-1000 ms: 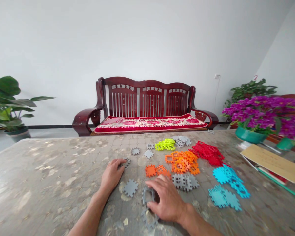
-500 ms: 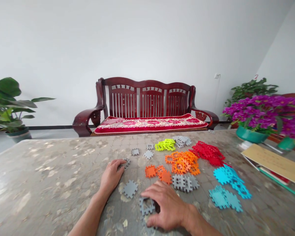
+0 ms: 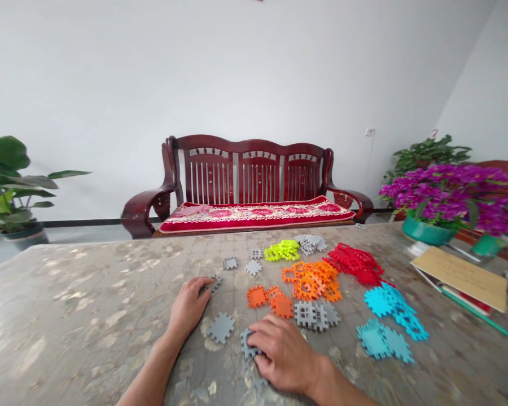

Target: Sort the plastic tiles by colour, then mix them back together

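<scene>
- Left hand (image 3: 190,304), loosely curled, touches a grey interlocking tile (image 3: 216,285) on the table (image 3: 88,316), grip unclear
- Right hand (image 3: 281,352), half-closed, partly covers a second grey tile (image 3: 246,344), perhaps steadying it, hold unclear
- Red tiles (image 3: 355,263) lie heaped, seemingly colour-sorted

The solid grey tile (image 3: 220,328) at lower centre looks matt plastic; the surface (image 3: 88,316) glossy; the mid-frame settee (image 3: 259,177) polished wood, its cover (image 3: 262,213) cloth; the right-hand envelope (image 3: 459,277) matt paper.
</scene>
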`<state>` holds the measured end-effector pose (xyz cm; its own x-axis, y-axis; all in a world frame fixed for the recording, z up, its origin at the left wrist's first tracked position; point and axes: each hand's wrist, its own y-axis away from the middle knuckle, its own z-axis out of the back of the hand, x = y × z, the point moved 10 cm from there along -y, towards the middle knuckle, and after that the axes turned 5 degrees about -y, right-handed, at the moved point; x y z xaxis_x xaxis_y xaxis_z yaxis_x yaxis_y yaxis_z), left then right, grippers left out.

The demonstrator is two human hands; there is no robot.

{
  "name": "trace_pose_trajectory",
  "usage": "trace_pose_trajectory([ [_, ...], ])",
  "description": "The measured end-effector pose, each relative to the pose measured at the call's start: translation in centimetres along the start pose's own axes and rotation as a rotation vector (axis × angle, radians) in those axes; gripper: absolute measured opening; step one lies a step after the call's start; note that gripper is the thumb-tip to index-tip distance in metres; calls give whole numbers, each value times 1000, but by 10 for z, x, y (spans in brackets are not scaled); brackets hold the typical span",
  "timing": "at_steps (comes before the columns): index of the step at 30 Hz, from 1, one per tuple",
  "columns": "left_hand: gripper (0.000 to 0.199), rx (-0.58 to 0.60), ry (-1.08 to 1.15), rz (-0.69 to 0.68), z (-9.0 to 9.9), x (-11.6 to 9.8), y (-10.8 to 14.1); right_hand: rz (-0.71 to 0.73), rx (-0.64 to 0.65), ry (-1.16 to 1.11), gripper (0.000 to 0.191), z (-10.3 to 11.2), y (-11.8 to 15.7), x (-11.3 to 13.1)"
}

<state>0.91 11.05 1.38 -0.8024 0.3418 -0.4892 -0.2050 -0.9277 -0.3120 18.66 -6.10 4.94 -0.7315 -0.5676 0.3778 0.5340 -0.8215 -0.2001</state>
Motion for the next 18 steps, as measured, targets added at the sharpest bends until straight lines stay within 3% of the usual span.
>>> trace_pose_trajectory([
  [8, 28, -7, 6, 14, 2, -1, 1, -118, -62, 13, 30, 2, 0, -19],
  [13, 29, -2, 8, 15, 2, -1, 1, -256, -225, -57, 43, 32, 4, -34],
  [18, 29, 10, -1, 12, 2, -2, 1, -450, -373, -69, 41, 67, 20, -69],
])
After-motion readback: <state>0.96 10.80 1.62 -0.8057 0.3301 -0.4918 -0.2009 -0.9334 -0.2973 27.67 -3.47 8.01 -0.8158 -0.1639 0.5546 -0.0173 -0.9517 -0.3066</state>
